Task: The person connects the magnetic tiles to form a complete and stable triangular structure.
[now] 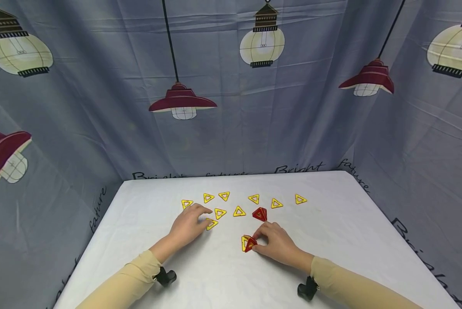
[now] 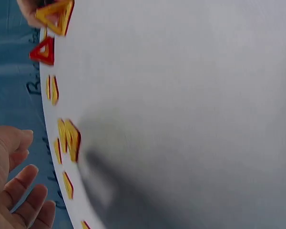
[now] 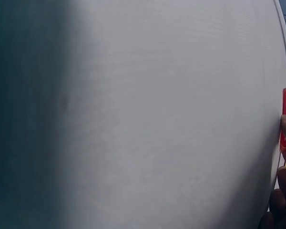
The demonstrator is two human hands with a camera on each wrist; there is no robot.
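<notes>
The right hand is keeping a pinching grip on a small folded assembly of yellow and red triangular pieces, near the middle of the bench. Its thumb and forefinger are closing on the red side; the yellow side is facing left. The left hand is hovering above the left group of tiles, its grip released, fingers loosely bent and parted, holding nothing. One yellow triangular tile is lying partly beneath its thumb; contact cannot be told.

Materials: the tiles are looking like smooth plastic, each a triangular frame with a triangular opening, and showing thin red edges in the left wrist view. Nine loose yellow ones are lying across the bench in a scattered band. A red pyramid is sitting just beyond the right fingertips, its faceted sides meeting at sharp ridges. White cloth with faint creases is covering the bench; a grey-blue fabric backdrop is hanging in soft folds behind.

Edges and room: the tile band is lying well inside the back edge. Open cloth is stretching between the forearms, and from the right hand out to the right edge
</notes>
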